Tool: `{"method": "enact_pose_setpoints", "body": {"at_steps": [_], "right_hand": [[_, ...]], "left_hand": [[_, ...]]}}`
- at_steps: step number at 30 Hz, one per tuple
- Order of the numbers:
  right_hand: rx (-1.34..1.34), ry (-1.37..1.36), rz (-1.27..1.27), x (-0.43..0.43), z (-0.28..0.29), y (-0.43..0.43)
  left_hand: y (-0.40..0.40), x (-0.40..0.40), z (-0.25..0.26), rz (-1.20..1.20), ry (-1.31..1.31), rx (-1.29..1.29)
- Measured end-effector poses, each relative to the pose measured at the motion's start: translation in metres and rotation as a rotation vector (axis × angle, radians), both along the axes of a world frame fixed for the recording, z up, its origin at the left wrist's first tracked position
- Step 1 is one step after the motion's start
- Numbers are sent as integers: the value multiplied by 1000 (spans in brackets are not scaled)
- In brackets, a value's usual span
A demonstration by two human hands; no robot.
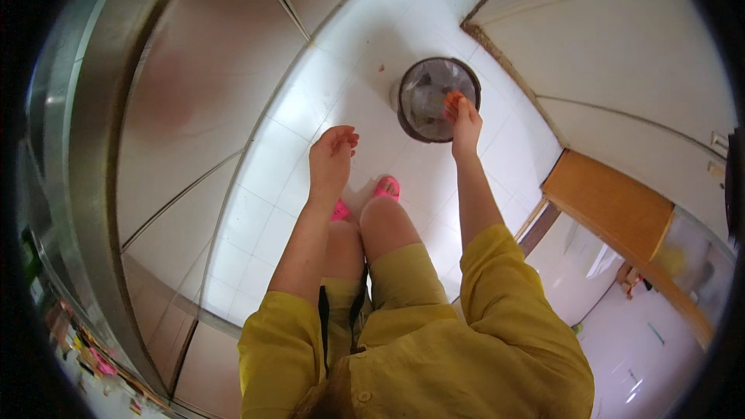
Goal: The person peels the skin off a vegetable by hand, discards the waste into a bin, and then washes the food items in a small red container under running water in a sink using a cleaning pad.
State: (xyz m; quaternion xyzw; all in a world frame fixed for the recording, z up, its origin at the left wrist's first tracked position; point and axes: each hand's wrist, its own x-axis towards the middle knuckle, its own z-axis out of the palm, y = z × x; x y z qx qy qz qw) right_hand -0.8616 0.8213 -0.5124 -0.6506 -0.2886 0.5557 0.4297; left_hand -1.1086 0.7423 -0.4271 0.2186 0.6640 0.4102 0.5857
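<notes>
My right hand [464, 122] is over the right side of a round trash bin [403, 106] with a dark rim and a grey liner. Something orange-red shows at its fingertips; whether this is a held thing or the fingers themselves is not clear. My left hand [333, 154] hangs left of the bin, above the tiled floor, fingers loosely curled, nothing visible in it. Below my hands are my knees and feet in pink slippers [389, 187].
Cabinet doors [204, 58] under a metal-edged counter line the left. White panels [605, 52] stand at the right, near a wooden door frame [611, 203]. A small brown scrap [382, 68] lies on the floor left of the bin.
</notes>
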Motion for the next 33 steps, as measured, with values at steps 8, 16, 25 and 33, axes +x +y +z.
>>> {"method": "enact_pose_setpoints", "body": {"at_steps": [8, 16, 25, 33], "right_hand": [[33, 232, 326, -121, 200, 11], [237, 434, 1023, -328, 419, -48], [256, 160, 1680, -567, 448, -193], [1150, -95, 1426, -750, 413, -257]], "left_hand": [[-22, -45, 141, 183, -63, 197], [-94, -163, 316, 649, -2, 512], [-299, -352, 307, 1426, 519, 484], [-370, -438, 255, 1157, 1364, -271]]}}
